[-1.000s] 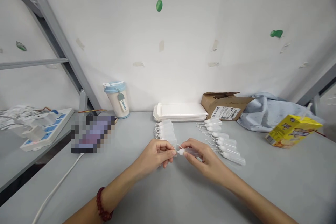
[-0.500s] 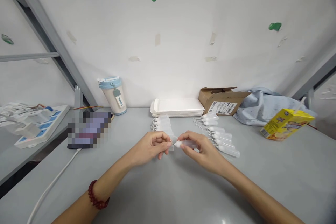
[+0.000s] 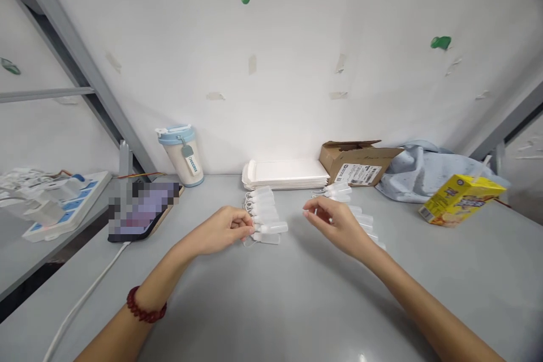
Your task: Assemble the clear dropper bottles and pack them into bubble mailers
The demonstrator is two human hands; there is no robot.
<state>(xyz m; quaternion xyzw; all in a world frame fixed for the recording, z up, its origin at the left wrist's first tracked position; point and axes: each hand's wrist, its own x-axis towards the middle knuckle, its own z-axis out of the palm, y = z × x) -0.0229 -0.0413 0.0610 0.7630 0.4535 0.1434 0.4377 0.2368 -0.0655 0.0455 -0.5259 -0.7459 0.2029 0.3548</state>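
My left hand (image 3: 223, 231) pinches the tip end of a small translucent plastic bottle (image 3: 274, 228), whose clear body points right. That bottle lies over a column of similar bottles (image 3: 262, 203) with white cord loops at their left ends. To the right, my right hand (image 3: 339, 226) hovers with thumb and forefinger slightly apart and nothing between them. Beyond it is another group of bottles (image 3: 363, 220), partly covered by the hand. Several more capped bottles (image 3: 339, 188) lie near the carton.
A stack of white padded envelopes (image 3: 288, 172) lies against the wall beside an open cardboard box (image 3: 360, 164). A yellow drink carton (image 3: 460, 201) and pale blue cloth (image 3: 416, 172) are at right. At left are a tumbler (image 3: 182, 158), a phone (image 3: 146, 209) and a power strip (image 3: 70, 206).
My left hand has moved left, taking the bottle over to the left column. My right hand has let go of that bottle and moved right, toward the other group.
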